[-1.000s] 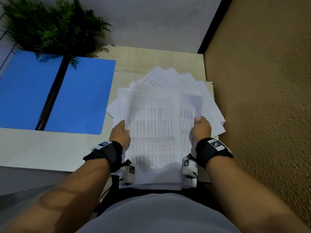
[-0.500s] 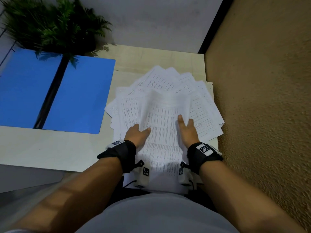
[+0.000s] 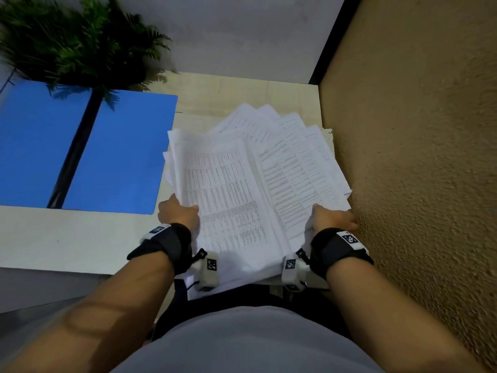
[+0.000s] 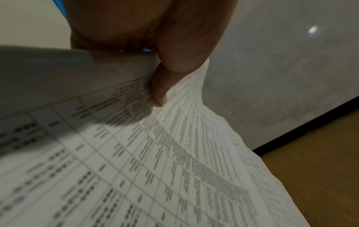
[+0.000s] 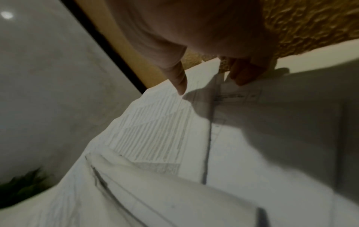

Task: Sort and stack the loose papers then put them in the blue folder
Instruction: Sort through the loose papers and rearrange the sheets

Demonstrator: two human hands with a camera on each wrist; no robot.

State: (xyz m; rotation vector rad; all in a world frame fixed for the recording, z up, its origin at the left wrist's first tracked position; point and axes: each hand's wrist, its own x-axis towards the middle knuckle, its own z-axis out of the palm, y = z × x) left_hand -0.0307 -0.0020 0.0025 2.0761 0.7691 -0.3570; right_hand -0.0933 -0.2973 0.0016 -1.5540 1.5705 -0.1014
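Note:
A fanned pile of printed white papers (image 3: pixel 250 184) lies at the right end of the table, its near part raised toward me. My left hand (image 3: pixel 177 214) grips the pile's left edge, thumb on top of the printed sheet (image 4: pixel 159 90), fingers hidden beneath. My right hand (image 3: pixel 333 218) holds the right edge next to the wall; its thumb (image 5: pixel 179 81) presses the top sheets (image 5: pixel 174 138) while curled fingers (image 5: pixel 242 75) catch the edge. The blue folder (image 3: pixel 80 152) lies open and flat to the left, a black spine strip down its middle.
A rough tan wall (image 3: pixel 416 157) stands hard against the papers' right side. A green fern-like plant (image 3: pixel 78 41) overhangs the folder's far edge. The pale table (image 3: pixel 67 238) shows bare surface in front of the folder; a grey wall (image 3: pixel 242 30) closes the back.
Both hands left the flat top of the pile, where they pressed half a second ago, and moved outward to grip its left and right edges. The pile's near part has risen.

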